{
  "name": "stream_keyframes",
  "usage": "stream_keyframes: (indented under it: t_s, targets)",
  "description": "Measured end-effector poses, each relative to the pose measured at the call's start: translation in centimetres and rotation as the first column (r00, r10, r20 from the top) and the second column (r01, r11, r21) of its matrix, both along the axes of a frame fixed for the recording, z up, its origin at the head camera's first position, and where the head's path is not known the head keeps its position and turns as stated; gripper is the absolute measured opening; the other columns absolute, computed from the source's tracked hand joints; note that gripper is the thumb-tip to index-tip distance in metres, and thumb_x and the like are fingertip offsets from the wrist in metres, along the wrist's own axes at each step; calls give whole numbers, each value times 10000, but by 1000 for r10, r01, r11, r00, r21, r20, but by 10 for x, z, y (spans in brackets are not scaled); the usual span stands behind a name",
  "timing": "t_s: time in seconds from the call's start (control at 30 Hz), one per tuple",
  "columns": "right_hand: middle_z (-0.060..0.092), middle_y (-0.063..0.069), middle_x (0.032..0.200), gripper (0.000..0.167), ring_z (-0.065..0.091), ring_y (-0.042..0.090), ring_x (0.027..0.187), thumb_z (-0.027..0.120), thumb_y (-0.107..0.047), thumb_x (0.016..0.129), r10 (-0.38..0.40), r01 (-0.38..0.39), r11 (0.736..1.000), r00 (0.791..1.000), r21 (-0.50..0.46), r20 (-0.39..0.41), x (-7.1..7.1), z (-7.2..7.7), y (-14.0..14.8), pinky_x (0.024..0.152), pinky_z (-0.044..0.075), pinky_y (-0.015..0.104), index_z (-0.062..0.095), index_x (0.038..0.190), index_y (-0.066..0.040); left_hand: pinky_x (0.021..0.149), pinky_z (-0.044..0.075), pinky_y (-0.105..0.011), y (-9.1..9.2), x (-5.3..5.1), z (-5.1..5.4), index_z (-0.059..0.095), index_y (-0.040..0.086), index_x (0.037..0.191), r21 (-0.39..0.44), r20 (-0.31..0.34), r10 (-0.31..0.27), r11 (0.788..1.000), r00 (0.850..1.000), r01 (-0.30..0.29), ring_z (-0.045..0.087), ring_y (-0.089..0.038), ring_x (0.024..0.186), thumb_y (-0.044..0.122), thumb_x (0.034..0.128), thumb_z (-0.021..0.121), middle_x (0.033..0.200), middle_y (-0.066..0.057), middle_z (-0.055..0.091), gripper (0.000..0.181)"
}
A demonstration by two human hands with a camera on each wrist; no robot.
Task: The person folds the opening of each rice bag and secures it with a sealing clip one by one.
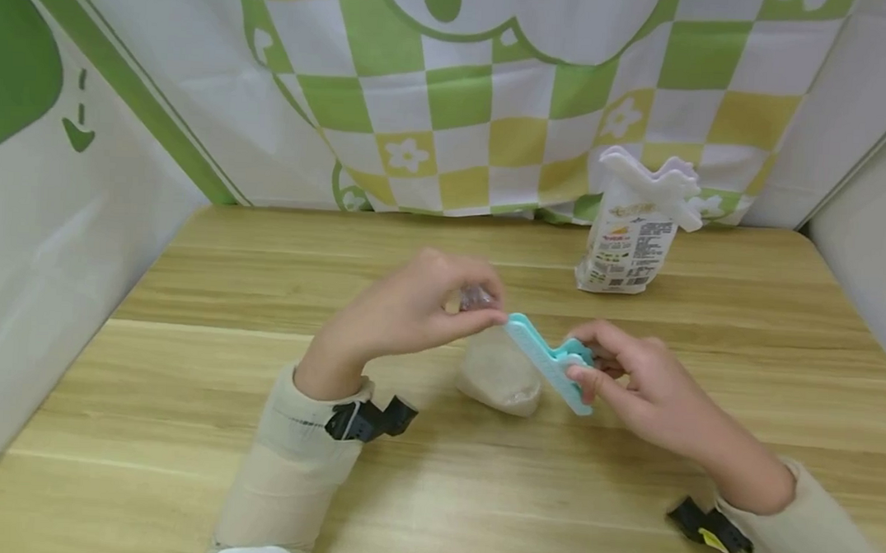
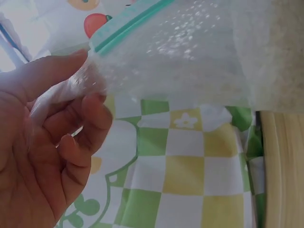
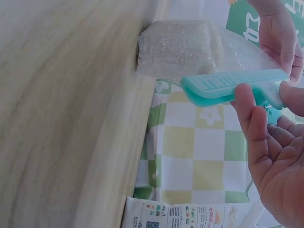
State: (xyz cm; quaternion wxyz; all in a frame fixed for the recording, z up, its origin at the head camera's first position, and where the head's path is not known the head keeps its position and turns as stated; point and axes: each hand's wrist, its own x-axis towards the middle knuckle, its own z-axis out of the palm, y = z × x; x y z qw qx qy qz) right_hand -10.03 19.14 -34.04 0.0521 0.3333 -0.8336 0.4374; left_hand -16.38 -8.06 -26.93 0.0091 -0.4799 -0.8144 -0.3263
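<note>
A clear plastic bag [image 1: 494, 376] with pale, grain-like contents stands on the table. My left hand [image 1: 415, 304] pinches its gathered top between thumb and fingers; the left wrist view shows the crumpled plastic film [image 2: 190, 66] stretching away from that hand. In my right hand [image 1: 653, 393] is a turquoise bag clip [image 1: 546, 362], gripped by its handle end. The clip's long bar lies at a slant beside the bag's upper part, its far end close to my left fingertips. Whether the clip bites on the plastic I cannot tell.
Toward the back right of the wooden table [image 1: 184, 430] stands a white printed packet [image 1: 626, 247] with a white clip [image 1: 655, 187] across its top. A green, yellow and white checked cloth [image 1: 458, 104] hangs behind the table, with pale walls on both sides.
</note>
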Motion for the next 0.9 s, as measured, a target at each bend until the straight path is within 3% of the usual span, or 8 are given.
stream_keyframes:
  t_s: [0.2, 0.33, 0.67, 0.77, 0.9]
  targets:
    - [673, -49, 743, 171, 629, 52, 639, 614, 35, 942, -12, 12, 1000, 1000, 1, 10, 0, 2, -1, 605, 567, 267, 595, 1088, -52, 564, 490, -223, -8, -1, 4, 719, 72, 947, 14, 106, 56, 998, 993, -58, 584, -48, 649, 140, 939, 686, 774, 28, 708, 77]
    - [676, -45, 760, 166, 629, 50, 636, 608, 29, 949, -19, 18, 1000, 1000, 6, 18, 1, 2, -2, 614, 567, 256, 591, 1092, -53, 583, 543, -238, -8, 0, 5, 714, 36, 940, 32, 166, 49, 998, 985, -55, 630, -60, 637, 101, 940, 681, 757, -28, 715, 73]
    - [688, -20, 791, 168, 625, 61, 620, 599, 25, 957, -43, 43, 999, 999, -33, 1, 2, 5, -8, 593, 563, 267, 595, 1112, -38, 591, 554, -237, -3, 2, 5, 725, 10, 919, 70, 203, 19, 997, 979, -34, 650, -58, 627, 69, 935, 680, 782, -86, 727, 76]
    - [667, -32, 759, 156, 613, 65, 606, 603, 22, 956, -42, 41, 999, 999, -35, -13, 1, 7, -11, 578, 557, 263, 598, 1097, -43, 627, 570, -254, -7, 0, 4, 723, 8, 938, 94, 265, 2, 995, 964, -28, 672, -83, 651, 64, 934, 680, 808, -101, 736, 71]
    - [654, -36, 747, 154, 605, 63, 599, 613, 26, 948, -36, 35, 999, 999, -34, -28, -1, 9, -12, 565, 553, 261, 602, 1081, -50, 689, 593, -295, -18, -4, 5, 727, -1, 967, 123, 369, -17, 992, 929, -31, 715, -133, 708, 43, 932, 675, 866, -136, 750, 77]
